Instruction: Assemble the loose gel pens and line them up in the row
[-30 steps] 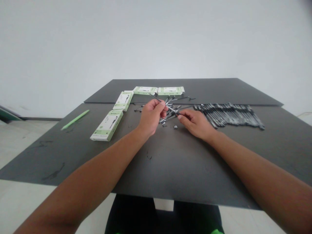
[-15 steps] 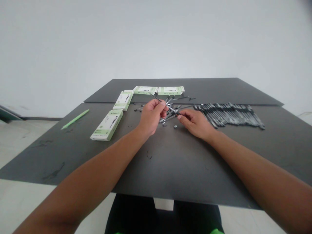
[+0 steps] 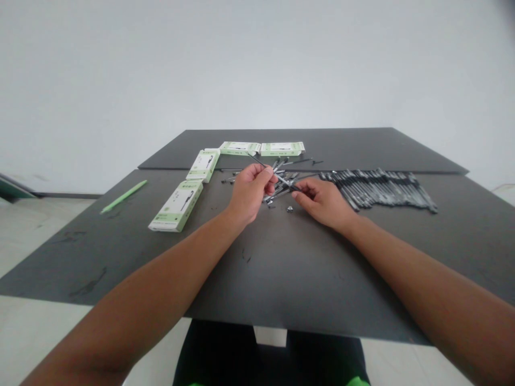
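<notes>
Held slantwise between both hands is a slim pen, partly hidden by fingers; its thin dark far end sticks out up and left. My left hand is closed around its middle, thumb on top. At the lower right end, my right hand pinches the pen's dark tip section between thumb and fingers. Behind and beneath the hands lies a loose pile of pen parts, clear and black, crossing one another. A small silvery cone-like part rests on the table just in front of them.
To the right, a row of clear and black pens lies side by side. Green-and-white boxes curve from the left to the back. A green pen lies on the dark table at far left. A wall stands behind.
My right fingers have shifted very slightly at the pen's end, with more of the dark section showing. My left hand and the other things stay in place.
</notes>
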`<state>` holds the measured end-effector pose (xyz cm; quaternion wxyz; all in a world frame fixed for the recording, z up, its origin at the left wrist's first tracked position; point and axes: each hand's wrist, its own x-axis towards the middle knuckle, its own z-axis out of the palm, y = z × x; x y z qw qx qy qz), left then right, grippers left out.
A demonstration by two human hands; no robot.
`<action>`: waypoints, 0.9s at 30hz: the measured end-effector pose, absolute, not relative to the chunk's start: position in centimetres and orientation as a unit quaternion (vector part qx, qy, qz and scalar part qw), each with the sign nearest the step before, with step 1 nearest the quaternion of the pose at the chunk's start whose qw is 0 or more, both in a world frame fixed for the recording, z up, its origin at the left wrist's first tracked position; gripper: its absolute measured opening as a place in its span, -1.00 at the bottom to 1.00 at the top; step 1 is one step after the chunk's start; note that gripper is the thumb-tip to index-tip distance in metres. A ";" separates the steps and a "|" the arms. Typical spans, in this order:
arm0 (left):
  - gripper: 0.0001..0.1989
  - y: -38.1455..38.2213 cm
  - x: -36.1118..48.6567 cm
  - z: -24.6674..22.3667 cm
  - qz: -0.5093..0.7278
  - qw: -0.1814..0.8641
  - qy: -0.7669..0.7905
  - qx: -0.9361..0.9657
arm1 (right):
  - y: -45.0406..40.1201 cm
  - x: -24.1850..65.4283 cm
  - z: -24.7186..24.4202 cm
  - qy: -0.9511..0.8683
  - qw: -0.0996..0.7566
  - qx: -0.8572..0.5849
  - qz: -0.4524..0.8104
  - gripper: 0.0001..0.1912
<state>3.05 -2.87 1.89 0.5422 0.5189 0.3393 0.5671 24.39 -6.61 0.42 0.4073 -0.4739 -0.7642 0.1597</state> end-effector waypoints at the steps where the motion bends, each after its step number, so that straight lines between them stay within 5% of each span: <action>1: -0.80 -2.9 3.0 1.9 0.568 0.541 0.339 0.520 | -6.6 24.4 0.4 -0.764 0.408 -0.474 0.161 -0.82; 27: -0.79 -3.1 3.0 2.1 0.565 0.554 0.336 0.510 | -6.7 24.4 0.3 -0.757 0.415 -0.470 0.185 -0.82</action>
